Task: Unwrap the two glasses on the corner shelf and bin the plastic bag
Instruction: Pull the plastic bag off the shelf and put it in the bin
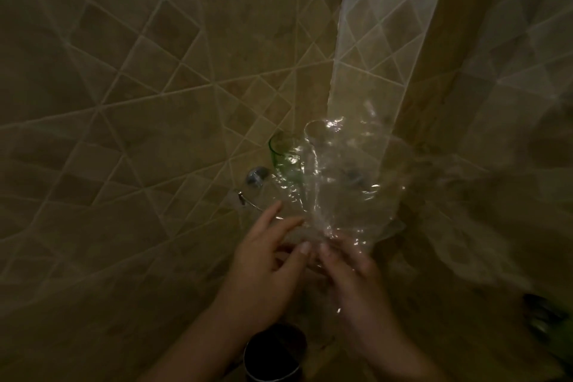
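A clear crinkled plastic bag (pixel 344 183) rises from my two hands in front of the tiled corner. My left hand (pixel 266 270) and my right hand (pixel 350 273) pinch its lower end together at the fingertips. Behind the bag's left side a green glass (pixel 280 150) stands upright on the corner shelf. A clear glass rim (pixel 316 130) shows through the plastic to its right; whether that glass is inside the bag I cannot tell. The shelf itself is mostly hidden by the bag.
A metal shelf mount (pixel 256 177) and a thin wire rail (pixel 248 200) sit on the left wall below the green glass. A dark round bin (pixel 274 357) stands below my hands. Beige tiled walls meet in the corner.
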A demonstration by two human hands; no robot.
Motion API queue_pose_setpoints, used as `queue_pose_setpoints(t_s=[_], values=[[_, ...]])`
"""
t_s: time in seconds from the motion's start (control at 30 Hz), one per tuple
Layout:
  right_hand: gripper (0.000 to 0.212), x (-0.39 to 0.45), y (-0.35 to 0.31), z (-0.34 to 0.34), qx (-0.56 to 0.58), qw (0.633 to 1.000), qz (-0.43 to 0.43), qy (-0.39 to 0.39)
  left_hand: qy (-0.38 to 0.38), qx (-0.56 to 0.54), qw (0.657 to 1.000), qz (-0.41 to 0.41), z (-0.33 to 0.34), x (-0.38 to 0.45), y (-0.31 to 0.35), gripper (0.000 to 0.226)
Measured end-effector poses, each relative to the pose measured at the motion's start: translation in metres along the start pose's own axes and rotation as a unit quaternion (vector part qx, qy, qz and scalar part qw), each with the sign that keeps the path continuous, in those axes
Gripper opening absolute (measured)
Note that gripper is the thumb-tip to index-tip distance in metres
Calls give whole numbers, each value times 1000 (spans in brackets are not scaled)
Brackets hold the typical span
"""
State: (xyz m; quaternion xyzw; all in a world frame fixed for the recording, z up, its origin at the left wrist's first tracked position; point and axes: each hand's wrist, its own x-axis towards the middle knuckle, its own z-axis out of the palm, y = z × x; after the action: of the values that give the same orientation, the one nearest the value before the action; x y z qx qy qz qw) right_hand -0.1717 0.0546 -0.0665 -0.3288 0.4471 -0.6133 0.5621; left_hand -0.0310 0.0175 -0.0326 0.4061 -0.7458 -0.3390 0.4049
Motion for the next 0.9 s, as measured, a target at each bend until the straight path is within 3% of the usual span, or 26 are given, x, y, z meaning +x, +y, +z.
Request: queue_pose_setpoints(t_s=[0.13, 0.2, 0.27, 0.33, 0.43, 0.53, 0.63, 0.77, 0.9], values=[[32, 0, -12, -26, -42, 998, 41, -6, 116, 172, 978, -16, -19, 9, -19, 60], [36, 1, -18, -38, -58, 997, 57, -17, 91, 93, 985, -114, -24, 18, -26, 65], [30, 3, -23, -43, -76, 996, 48, -29, 37, -56, 976, -209, -22, 25, -37, 41], [25, 5, -26, -49, -80, 996, 37, -9, 38, -89, 966, -241, -19, 26, -47, 15], [21, 9, -28, -63, -75, 997, 20, 14, 65, -141, 948, -278, -16, 20, -53, 26], [20, 11, -29, -74, -84, 996, 27, 15, -4, -212, 915, -343, -11, 11, -54, 29], [13, 15, -27, -86, -132, 989, 38, 53, -5, -205, 924, -324, -10, 8, -55, 11], [13, 18, -24, -105, -163, 979, 3, 125, 17, -195, 934, -300, -16, 0, -61, 14], [16, 15, -23, -106, -131, 982, -5, 133, -10, -227, 926, -301, -20, -10, -70, 14]])
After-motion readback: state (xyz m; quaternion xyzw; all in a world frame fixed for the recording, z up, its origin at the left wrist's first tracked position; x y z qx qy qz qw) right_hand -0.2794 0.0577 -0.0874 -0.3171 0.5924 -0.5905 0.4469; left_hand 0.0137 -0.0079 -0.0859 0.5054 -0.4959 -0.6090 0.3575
